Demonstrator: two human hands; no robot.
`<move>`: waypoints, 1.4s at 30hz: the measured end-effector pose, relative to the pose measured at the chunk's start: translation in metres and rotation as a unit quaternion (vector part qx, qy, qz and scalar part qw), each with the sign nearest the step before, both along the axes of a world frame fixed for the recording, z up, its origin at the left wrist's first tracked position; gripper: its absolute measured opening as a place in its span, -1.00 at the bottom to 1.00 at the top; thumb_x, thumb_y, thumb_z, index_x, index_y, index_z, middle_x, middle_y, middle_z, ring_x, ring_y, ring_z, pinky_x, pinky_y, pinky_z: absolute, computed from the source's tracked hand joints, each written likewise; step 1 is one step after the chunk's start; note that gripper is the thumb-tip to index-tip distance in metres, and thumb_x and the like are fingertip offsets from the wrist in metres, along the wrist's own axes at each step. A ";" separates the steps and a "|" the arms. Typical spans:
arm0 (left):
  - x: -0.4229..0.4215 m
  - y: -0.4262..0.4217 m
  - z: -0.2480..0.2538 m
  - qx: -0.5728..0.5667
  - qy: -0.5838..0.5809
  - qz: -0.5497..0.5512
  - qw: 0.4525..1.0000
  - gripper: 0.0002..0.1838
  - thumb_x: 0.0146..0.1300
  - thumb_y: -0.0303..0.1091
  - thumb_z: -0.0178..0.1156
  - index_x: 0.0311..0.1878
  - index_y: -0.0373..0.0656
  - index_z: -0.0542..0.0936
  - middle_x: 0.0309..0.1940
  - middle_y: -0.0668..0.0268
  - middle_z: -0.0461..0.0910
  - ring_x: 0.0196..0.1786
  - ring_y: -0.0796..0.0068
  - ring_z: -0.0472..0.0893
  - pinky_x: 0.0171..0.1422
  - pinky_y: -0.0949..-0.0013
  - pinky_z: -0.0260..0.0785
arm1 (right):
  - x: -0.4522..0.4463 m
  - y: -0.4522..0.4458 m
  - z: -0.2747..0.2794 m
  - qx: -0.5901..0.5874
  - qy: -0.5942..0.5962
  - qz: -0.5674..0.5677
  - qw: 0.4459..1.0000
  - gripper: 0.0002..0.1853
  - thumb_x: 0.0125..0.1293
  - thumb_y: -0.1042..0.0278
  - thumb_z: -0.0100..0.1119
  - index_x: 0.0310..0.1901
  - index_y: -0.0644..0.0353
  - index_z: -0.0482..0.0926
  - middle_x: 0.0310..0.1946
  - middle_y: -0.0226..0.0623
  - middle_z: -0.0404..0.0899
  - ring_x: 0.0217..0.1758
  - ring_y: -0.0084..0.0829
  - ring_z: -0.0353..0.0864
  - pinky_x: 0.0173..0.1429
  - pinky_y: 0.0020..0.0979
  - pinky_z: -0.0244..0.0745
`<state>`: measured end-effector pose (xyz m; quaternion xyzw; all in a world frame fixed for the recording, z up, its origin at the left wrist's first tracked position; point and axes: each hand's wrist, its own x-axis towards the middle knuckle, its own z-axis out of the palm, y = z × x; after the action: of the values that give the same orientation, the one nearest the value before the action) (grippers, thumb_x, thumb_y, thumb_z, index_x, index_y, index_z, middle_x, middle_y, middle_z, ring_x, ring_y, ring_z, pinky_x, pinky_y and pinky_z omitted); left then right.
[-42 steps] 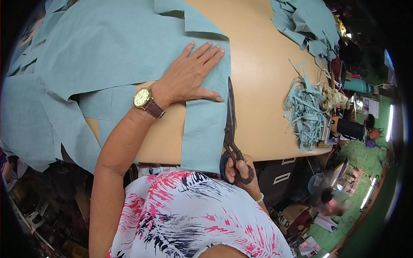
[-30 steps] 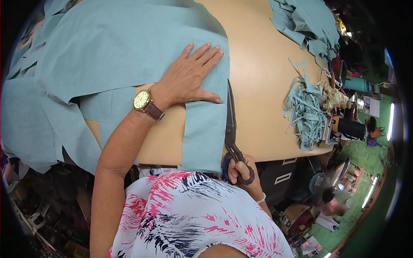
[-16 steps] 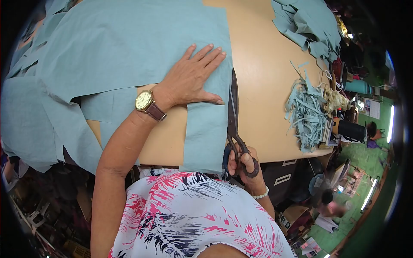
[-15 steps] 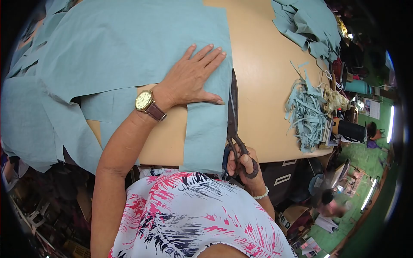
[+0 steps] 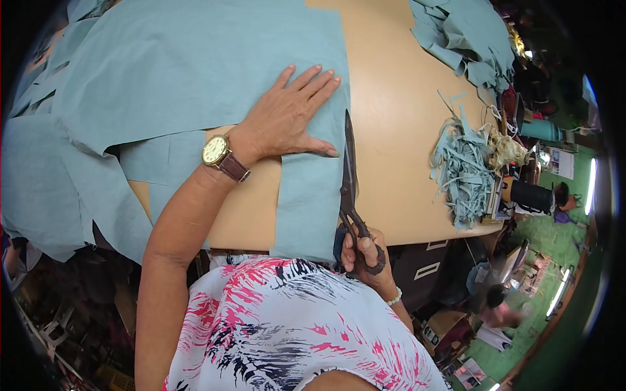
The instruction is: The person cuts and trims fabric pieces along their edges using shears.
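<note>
Pale blue-green fabric [image 5: 195,65] covers the left and middle of the tan table [image 5: 398,150]. My left hand [image 5: 287,117] lies flat on it near its right edge, fingers spread, thumb pointing at the scissors. A wristwatch is on that wrist. Large dark scissors [image 5: 350,169] lie along the fabric's right edge, tips pointing away from me. My right hand [image 5: 368,254] grips their handles at the table's near edge. The blades look nearly closed, and a strip of fabric runs beneath my left hand toward my body.
A heap of thin fabric strips [image 5: 464,173] sits on the right of the table. Larger fabric pieces [image 5: 463,39] are piled at the far right. A black cylinder [image 5: 531,197] and a teal cylinder [image 5: 541,130] are past the right edge. Another person [image 5: 501,313] is at lower right.
The scissor blades have come closer together, and the scissors have shifted slightly left against the fabric's edge. My left hand stays flat in nearly the same place.
</note>
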<state>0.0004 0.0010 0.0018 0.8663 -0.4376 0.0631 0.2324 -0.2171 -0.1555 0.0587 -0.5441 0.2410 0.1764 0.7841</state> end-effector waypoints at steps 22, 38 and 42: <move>-0.001 0.001 0.004 -0.020 0.045 -0.006 0.999 0.16 -0.22 0.39 0.18 0.33 -0.23 0.04 0.29 0.11 0.14 0.31 0.11 0.16 0.34 -0.05 -0.02 | 0.003 -0.001 0.004 0.009 -0.010 -0.008 1.000 -0.58 0.16 -0.01 0.14 -0.48 0.25 0.37 -0.71 -0.38 0.33 -0.68 -0.60 0.36 -0.57 -0.60 0.27; 0.000 0.001 0.002 -0.022 0.017 -0.006 1.000 0.18 -0.22 0.45 0.10 0.33 -0.25 0.02 0.32 0.09 0.07 0.37 0.15 0.07 0.42 0.03 -0.17 | 0.035 -0.001 -0.001 -0.035 -0.013 -0.011 0.999 -0.58 0.18 -0.02 0.13 -0.49 0.24 0.38 -0.71 -0.36 0.33 -0.70 -0.56 0.35 -0.60 -0.58 0.26; 0.000 0.000 0.001 -0.019 0.013 -0.003 1.000 0.19 -0.23 0.48 0.07 0.34 -0.25 0.02 0.32 0.09 0.07 0.37 0.15 0.06 0.42 0.03 -0.19 | 0.034 -0.002 -0.002 -0.034 -0.020 -0.010 0.999 -0.58 0.20 -0.01 0.12 -0.49 0.24 0.38 -0.72 -0.37 0.32 -0.70 -0.57 0.34 -0.61 -0.58 0.24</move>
<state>0.0000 0.0010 0.0025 0.8612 -0.4359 0.0598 0.2546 -0.1834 -0.1576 0.0563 -0.5713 0.2369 0.1493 0.7715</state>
